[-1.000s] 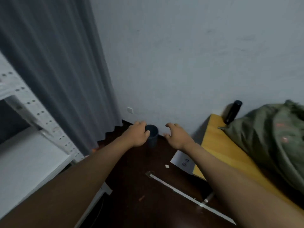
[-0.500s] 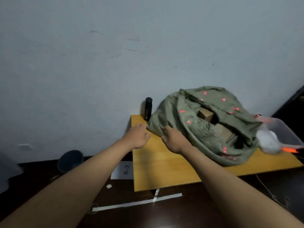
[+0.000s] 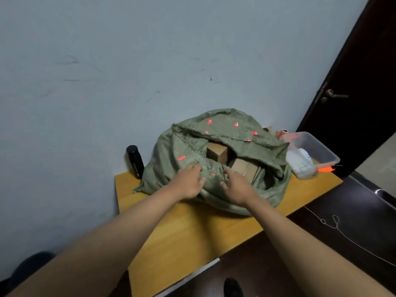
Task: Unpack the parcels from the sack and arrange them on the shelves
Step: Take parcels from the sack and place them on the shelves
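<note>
Both hands are now lying on the near lip of the green sack [image 3: 216,146], where half a second ago they were hovering over the bare wooden table [image 3: 182,232] just short of it. The left hand [image 3: 188,183] is curling its fingers into the cloth; whether it is truly gripping a fold or only pressing on it is hard to tell from this angle. The right hand [image 3: 237,187] is resting with fingers spread and relaxed against the fabric, holding nothing. Just beyond the fingertips the sack's mouth is gaping toward the camera and slightly right, its long axis running left to right across the table. Inside the opening, cardboard parcels [image 3: 216,152] are showing, one boxy end facing out. Left of the left fingers a black bottle [image 3: 135,161] is standing upright against the wall. Far right of the right fingers a clear plastic bin [image 3: 317,150] is sitting at the table's edge.
</note>
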